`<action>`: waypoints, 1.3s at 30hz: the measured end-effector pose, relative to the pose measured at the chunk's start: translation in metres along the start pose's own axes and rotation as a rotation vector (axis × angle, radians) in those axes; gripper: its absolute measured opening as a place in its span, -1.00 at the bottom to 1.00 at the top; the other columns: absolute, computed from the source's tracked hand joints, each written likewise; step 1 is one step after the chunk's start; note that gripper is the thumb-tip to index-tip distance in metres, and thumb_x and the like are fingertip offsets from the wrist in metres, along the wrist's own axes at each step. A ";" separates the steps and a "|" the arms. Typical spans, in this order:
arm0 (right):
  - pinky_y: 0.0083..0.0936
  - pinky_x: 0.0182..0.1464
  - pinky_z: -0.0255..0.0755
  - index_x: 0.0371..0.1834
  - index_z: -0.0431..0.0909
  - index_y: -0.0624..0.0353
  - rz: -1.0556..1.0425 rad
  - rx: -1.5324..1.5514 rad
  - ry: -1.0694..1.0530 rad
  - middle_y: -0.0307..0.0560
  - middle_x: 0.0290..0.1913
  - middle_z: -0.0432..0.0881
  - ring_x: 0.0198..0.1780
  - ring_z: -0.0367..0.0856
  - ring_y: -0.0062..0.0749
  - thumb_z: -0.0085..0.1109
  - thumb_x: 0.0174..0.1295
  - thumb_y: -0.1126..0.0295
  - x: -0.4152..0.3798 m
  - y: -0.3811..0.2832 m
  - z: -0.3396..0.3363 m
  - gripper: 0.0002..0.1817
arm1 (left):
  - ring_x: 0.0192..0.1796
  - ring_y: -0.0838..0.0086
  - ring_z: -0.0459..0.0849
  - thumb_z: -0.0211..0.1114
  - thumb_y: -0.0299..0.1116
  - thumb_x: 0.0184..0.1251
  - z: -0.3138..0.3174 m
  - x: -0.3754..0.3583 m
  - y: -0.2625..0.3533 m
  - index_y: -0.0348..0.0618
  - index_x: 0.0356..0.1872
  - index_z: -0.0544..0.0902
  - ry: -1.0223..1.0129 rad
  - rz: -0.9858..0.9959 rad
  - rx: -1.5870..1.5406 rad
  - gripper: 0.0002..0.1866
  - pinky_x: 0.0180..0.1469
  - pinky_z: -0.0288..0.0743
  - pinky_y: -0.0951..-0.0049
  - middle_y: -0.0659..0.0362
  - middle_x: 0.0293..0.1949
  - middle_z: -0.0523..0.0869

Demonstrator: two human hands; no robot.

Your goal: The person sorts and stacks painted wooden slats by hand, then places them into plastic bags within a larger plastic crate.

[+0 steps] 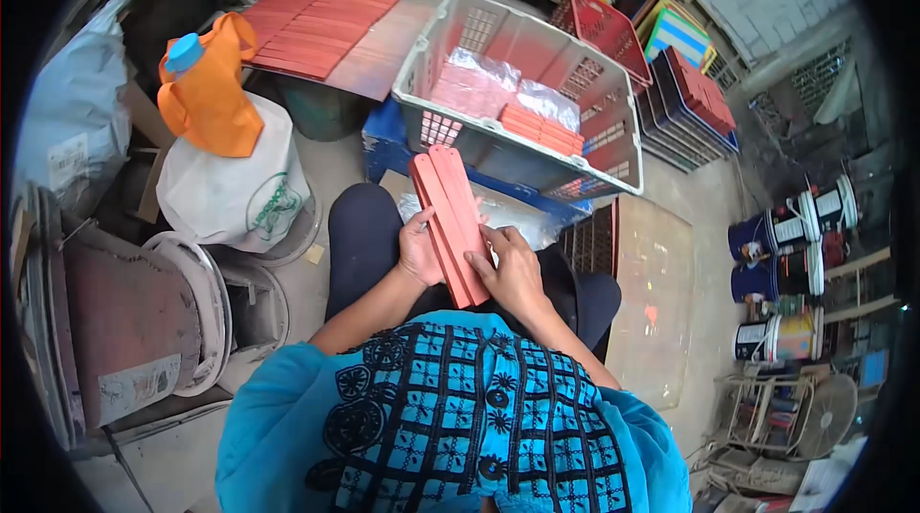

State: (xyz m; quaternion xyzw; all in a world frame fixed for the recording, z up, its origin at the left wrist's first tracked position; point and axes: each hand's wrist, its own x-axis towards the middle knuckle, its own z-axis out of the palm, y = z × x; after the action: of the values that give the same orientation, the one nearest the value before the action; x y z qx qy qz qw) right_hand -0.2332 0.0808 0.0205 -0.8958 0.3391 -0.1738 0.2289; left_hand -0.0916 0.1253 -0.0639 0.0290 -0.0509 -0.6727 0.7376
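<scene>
A stack of long, flat red strips (pixel 448 226) with rounded ends and small holes rests between my two hands above my lap. My left hand (pixel 420 247) grips it from the left side, its fingers partly hidden under the strips. On the right, my right hand (pixel 511 269) closes around the stack's lower right edge with the thumb on top. Just beyond, a grey plastic crate (pixel 517 144) holds plastic-wrapped bundles (pixel 476 82) and a bundle of orange-red strips (pixel 541 130).
Rows of red strips (pixel 321 29) lie on a board at the back left. An orange bag (pixel 216 96) sits on a white sack (pixel 230 173) to my left. Stacked trays (pixel 690 101) and a red crate (pixel 604 29) stand at the back right. Paint buckets (pixel 767 341) line the right side.
</scene>
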 end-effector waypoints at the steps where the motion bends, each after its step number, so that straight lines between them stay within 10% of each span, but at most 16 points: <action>1: -0.21 -0.14 0.45 -0.04 0.53 0.31 0.032 0.012 -0.001 0.17 -0.23 0.54 -0.19 0.56 0.03 0.27 0.01 0.34 -0.003 -0.003 -0.001 -0.57 | 0.35 -0.01 0.24 0.14 -0.03 0.13 -0.003 -0.001 0.000 -0.14 0.40 0.08 0.004 0.002 0.037 -0.17 0.34 0.13 -0.06 -0.06 0.36 0.21; 9: -0.41 -0.32 0.47 -0.10 0.50 0.34 0.154 0.209 -0.013 0.00 -0.43 0.58 -0.43 0.60 -0.29 0.37 -0.08 0.37 -0.005 0.013 0.025 -0.55 | 0.34 0.05 0.27 0.18 0.02 0.06 -0.014 0.000 -0.003 -0.22 0.38 0.08 0.082 -0.033 0.103 -0.11 0.34 0.14 -0.04 -0.08 0.34 0.23; 12: -0.31 -0.25 0.46 -0.11 0.46 0.38 0.325 0.333 -0.158 0.13 -0.33 0.58 -0.35 0.59 -0.11 0.35 -0.10 0.41 0.007 0.010 0.022 -0.54 | 0.28 0.06 0.35 0.17 0.03 0.04 -0.017 0.000 -0.004 -0.26 0.35 0.12 0.093 -0.043 0.082 -0.12 0.31 0.19 -0.02 -0.10 0.29 0.30; 16: -0.40 -0.33 0.46 -0.10 0.46 0.33 0.198 0.219 -0.047 -0.05 -0.45 0.59 -0.48 0.56 -0.30 0.35 -0.07 0.41 0.007 0.013 0.035 -0.55 | 0.15 0.05 0.48 0.14 0.03 0.03 -0.010 -0.001 -0.004 -0.30 0.32 0.18 0.175 0.014 0.140 -0.15 0.24 0.29 0.02 -0.11 0.18 0.42; 23: -0.25 -0.11 0.46 0.19 0.34 0.25 0.092 0.130 0.002 0.16 -0.14 0.47 -0.14 0.54 0.00 0.20 0.00 0.48 0.010 -0.004 0.029 -0.41 | 0.21 0.05 0.44 -0.02 0.10 0.18 -0.022 0.004 -0.007 -0.23 0.33 0.19 0.222 0.077 0.125 -0.22 0.28 0.27 0.09 -0.10 0.21 0.42; 31: -0.29 -0.06 0.45 0.00 0.52 0.26 -0.246 0.107 0.072 0.09 -0.05 0.48 -0.07 0.51 -0.03 0.19 0.05 0.50 0.001 -0.012 0.031 -0.62 | 0.35 -0.06 0.23 -0.24 0.33 0.21 -0.008 0.001 0.003 -0.08 0.42 0.05 0.117 0.025 0.062 -0.13 0.36 0.08 -0.02 -0.16 0.34 0.22; 39: -0.39 -0.21 0.48 -0.13 0.54 0.32 0.073 0.304 0.103 0.09 -0.24 0.58 -0.28 0.62 -0.17 0.27 0.04 0.46 0.006 -0.008 0.032 -0.69 | 0.27 0.04 0.36 -0.20 0.28 0.23 -0.013 0.000 -0.001 -0.13 0.37 0.16 0.060 -0.083 0.050 -0.18 0.30 0.24 0.07 -0.11 0.30 0.29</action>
State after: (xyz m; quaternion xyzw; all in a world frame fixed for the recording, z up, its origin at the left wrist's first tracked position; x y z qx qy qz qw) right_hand -0.2098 0.0913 -0.0005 -0.8277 0.3526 -0.2605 0.3503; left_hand -0.0913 0.1246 -0.0767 0.0696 -0.0444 -0.7002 0.7091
